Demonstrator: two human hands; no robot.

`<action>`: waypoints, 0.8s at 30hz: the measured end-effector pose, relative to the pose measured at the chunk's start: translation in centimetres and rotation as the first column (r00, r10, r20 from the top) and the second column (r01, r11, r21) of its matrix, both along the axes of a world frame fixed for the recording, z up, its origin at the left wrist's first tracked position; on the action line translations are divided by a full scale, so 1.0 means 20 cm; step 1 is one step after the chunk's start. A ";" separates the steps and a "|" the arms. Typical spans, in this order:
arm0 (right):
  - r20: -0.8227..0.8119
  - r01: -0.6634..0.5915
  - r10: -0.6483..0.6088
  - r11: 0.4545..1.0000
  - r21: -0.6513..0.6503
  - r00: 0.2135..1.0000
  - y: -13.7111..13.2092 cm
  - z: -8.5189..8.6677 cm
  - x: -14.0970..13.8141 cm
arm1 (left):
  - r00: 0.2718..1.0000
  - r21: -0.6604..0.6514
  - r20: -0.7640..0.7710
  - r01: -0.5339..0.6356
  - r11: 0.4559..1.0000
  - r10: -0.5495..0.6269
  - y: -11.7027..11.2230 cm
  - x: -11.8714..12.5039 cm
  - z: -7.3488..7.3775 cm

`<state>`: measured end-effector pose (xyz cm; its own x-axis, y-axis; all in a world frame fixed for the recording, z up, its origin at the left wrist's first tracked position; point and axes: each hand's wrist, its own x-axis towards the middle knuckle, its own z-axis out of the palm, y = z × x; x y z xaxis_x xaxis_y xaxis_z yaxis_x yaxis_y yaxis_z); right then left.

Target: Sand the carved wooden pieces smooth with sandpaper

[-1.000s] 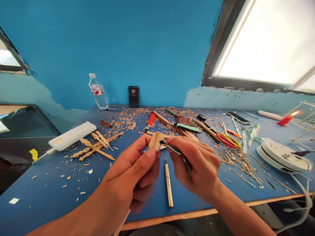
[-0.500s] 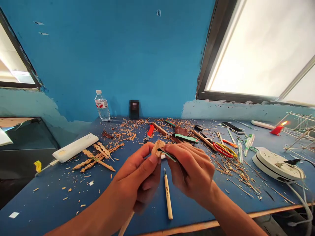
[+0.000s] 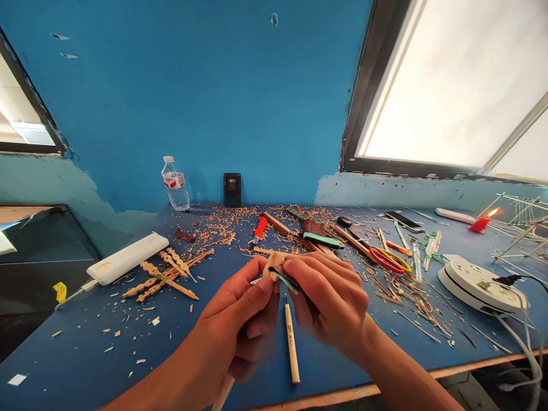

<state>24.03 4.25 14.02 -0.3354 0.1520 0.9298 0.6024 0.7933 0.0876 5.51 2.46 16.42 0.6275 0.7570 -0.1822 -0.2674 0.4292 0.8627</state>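
2 bare hands worked close together in the head view, above the front part of a blue table point(image 3: 171, 354). The left hand point(image 3: 246, 314) was clamped on a small wooden piece point(image 3: 270, 266), its thumb and fingers around the near end. The right hand point(image 3: 331, 291) pinched a thin, dark-and-green folded sheet point(image 3: 289, 282), its edge against the wood. A pale wooden rod point(image 3: 223, 393) jutted out below the left hand; whether it joined the piece could not be told. Under the gap between the hands lay 1 carving tool point(image 3: 292, 348), blade pointing away from the person. To the left, carved sticks point(image 3: 171, 281) lay crossed near a white oblong device point(image 3: 128, 260). Wood shavings point(image 3: 222, 220) covered the far part, with a red cutter point(image 3: 259, 228) just beyond the hands. To the right sat a white socket block point(image 3: 466, 278) and, farther back, 1 lit red candle point(image 3: 478, 226).
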 end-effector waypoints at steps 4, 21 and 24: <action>-0.025 0.072 -0.074 0.995 -0.069 0.997 0.02 -0.05 0.03 | 0.994 -0.006 0.057 -0.094 0.996 0.094 -0.02 -0.05 0.02; -0.354 -0.131 0.013 0.941 -0.312 0.935 -0.07 -0.12 0.03 | 0.993 -0.037 0.119 0.030 0.999 -0.025 -0.06 -0.02 -0.07; -0.399 -0.296 0.124 0.865 -0.404 0.908 -0.09 -0.09 0.04 | 0.985 -0.045 0.163 0.065 0.997 -0.057 -0.02 -0.02 -0.08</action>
